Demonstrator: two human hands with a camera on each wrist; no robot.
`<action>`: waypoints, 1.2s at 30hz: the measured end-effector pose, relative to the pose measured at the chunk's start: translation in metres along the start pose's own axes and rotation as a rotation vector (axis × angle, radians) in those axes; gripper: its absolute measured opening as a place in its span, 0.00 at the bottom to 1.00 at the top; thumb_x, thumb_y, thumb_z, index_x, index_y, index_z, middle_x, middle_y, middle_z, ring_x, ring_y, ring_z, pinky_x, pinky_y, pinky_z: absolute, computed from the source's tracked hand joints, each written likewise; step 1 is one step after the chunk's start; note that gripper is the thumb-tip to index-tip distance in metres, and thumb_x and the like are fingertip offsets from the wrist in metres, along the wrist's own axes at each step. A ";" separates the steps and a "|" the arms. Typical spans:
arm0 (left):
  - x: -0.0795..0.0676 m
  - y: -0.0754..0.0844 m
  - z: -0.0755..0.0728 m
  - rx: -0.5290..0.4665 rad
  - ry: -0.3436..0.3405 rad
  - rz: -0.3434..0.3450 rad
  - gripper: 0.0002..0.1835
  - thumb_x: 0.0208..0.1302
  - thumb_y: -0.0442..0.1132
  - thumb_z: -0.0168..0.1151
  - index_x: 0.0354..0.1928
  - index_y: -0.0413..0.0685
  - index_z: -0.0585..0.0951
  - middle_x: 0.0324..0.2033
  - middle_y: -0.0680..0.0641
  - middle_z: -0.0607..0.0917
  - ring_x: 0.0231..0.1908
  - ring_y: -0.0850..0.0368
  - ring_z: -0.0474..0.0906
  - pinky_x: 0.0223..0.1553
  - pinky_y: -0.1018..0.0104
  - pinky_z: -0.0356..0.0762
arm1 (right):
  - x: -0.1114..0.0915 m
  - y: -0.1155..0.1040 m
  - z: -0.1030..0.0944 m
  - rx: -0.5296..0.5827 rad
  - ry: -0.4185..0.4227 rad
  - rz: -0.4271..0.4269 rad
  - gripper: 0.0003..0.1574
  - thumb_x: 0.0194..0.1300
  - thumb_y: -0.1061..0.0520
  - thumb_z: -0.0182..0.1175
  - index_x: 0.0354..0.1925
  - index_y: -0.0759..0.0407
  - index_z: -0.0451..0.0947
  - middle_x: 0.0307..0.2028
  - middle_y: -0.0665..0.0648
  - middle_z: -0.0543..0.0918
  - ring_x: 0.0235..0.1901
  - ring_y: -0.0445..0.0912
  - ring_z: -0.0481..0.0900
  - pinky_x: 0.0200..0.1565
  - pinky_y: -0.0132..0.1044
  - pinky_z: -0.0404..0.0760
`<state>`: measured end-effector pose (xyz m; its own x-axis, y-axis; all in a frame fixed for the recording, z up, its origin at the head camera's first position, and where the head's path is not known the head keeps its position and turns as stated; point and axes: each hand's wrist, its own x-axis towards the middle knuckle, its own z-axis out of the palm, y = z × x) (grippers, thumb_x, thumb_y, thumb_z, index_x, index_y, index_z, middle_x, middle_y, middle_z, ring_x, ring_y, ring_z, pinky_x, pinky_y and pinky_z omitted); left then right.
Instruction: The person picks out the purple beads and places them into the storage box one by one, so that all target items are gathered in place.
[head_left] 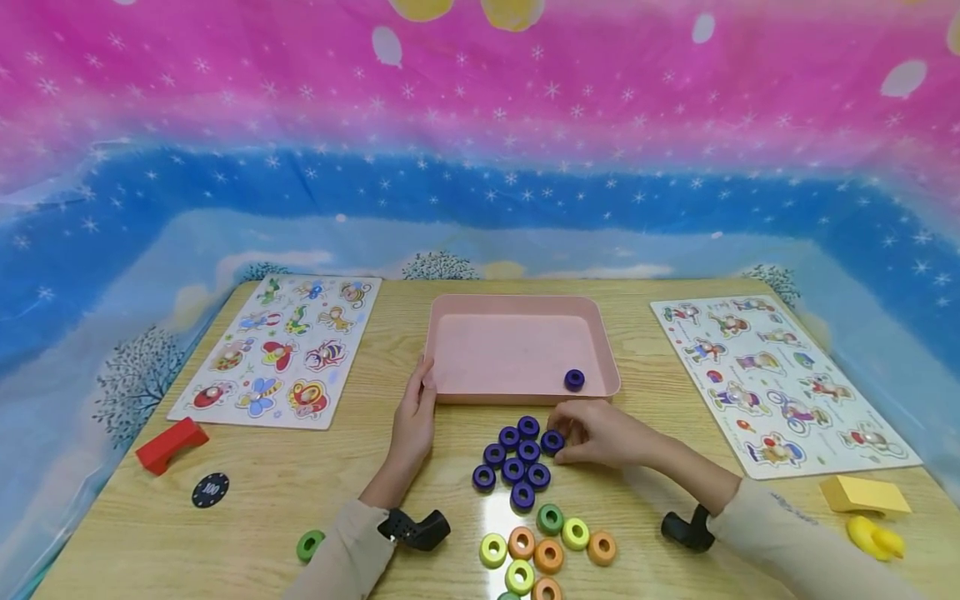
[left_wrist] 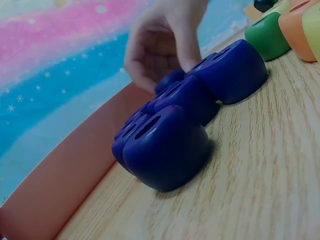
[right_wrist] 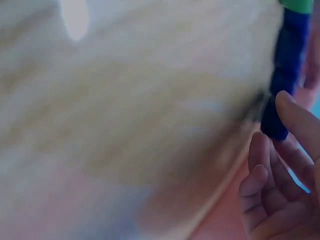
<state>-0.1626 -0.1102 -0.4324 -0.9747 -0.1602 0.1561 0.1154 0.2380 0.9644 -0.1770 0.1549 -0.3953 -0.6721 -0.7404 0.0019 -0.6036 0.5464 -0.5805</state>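
Note:
A pink tray (head_left: pixel 517 398) stands in the middle of the table, with one dark purple ring (head_left: pixel 574 380) inside near its front right corner. My left hand (head_left: pixel 411 421) holds the tray at its front left corner, fingertips on the rim. In front of the tray, my right hand (head_left: pixel 603 433) pinches another purple ring (head_left: pixel 552 442) between thumb and fingers; the right wrist view shows this purple ring (right_wrist: pixel 274 120) at the thumb tip. Just left of it, several more purple rings (head_left: pixel 513 470) lie in a cluster, seen close up as thick rings (left_wrist: pixel 167 150) in the left wrist view.
Green, yellow and orange rings (head_left: pixel 549 555) lie nearer the front edge, and a green ring (head_left: pixel 310 545) by the left sleeve. Picture puzzle boards flank the tray, left (head_left: pixel 285 350) and right (head_left: pixel 780 383). A red block (head_left: pixel 171 446), black chip (head_left: pixel 211 490), yellow block (head_left: pixel 865 495) and toy duck (head_left: pixel 873 537) lie outward.

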 end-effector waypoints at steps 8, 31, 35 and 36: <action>0.000 -0.001 -0.002 0.002 0.003 0.014 0.20 0.65 0.41 0.37 0.59 0.49 0.61 0.61 0.49 0.54 0.60 0.57 0.46 0.58 0.61 0.46 | 0.009 -0.011 -0.045 -0.020 0.110 0.005 0.18 0.47 0.49 0.62 0.39 0.49 0.72 0.26 0.44 0.73 0.25 0.37 0.70 0.26 0.31 0.71; 0.000 -0.003 0.001 -0.001 0.017 -0.005 0.19 0.65 0.39 0.38 0.58 0.50 0.62 0.61 0.52 0.55 0.59 0.61 0.47 0.58 0.64 0.47 | 0.052 0.037 -0.038 -0.152 0.018 0.034 0.17 0.45 0.57 0.64 0.37 0.59 0.73 0.28 0.50 0.74 0.26 0.41 0.70 0.28 0.32 0.71; 0.000 -0.002 0.001 0.007 0.017 -0.008 0.20 0.65 0.40 0.38 0.59 0.51 0.62 0.61 0.52 0.55 0.59 0.61 0.47 0.58 0.64 0.46 | 0.049 0.030 -0.045 -0.119 0.033 0.039 0.21 0.47 0.58 0.63 0.41 0.63 0.71 0.31 0.53 0.74 0.25 0.41 0.69 0.27 0.32 0.71; 0.000 -0.002 0.001 0.010 0.016 -0.003 0.20 0.65 0.40 0.38 0.59 0.50 0.62 0.61 0.51 0.55 0.59 0.60 0.47 0.58 0.63 0.46 | 0.047 0.026 -0.047 -0.106 0.044 0.037 0.21 0.47 0.58 0.62 0.41 0.63 0.71 0.31 0.54 0.74 0.26 0.41 0.69 0.28 0.32 0.71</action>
<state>-0.1630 -0.1101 -0.4348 -0.9717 -0.1763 0.1572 0.1109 0.2470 0.9627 -0.2448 0.1525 -0.3724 -0.7111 -0.7028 0.0191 -0.6187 0.6126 -0.4918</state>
